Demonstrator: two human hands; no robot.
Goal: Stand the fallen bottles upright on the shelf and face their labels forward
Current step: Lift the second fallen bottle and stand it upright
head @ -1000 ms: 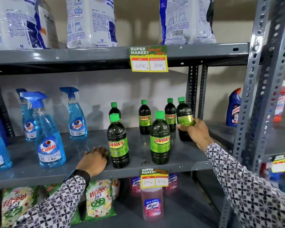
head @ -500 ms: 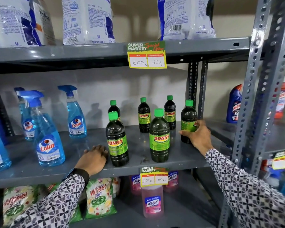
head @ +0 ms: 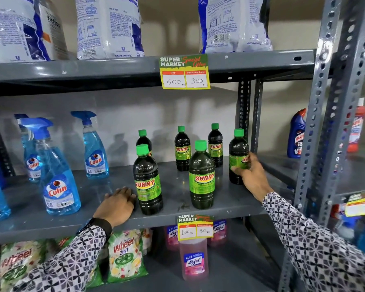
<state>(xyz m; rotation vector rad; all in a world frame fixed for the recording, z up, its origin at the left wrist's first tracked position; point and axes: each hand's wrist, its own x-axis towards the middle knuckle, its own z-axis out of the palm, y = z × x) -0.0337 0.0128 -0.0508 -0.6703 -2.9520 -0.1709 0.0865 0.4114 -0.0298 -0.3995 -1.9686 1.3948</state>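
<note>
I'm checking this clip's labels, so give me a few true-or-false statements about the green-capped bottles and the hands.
1. The right hand grips the rightmost bottle. True.
2. A green-capped bottle lies on its side on the shelf. False: all six in view stand upright.
3. The left hand rests flat on the shelf beside the front-left bottle. True.
4. The rightmost bottle's label faces fully forward. False: it is turned aside, only part of the name showing.
5. The left hand holds a spray bottle. False: it holds nothing.

Head view, close, facing shelf (head: 198, 182)
</note>
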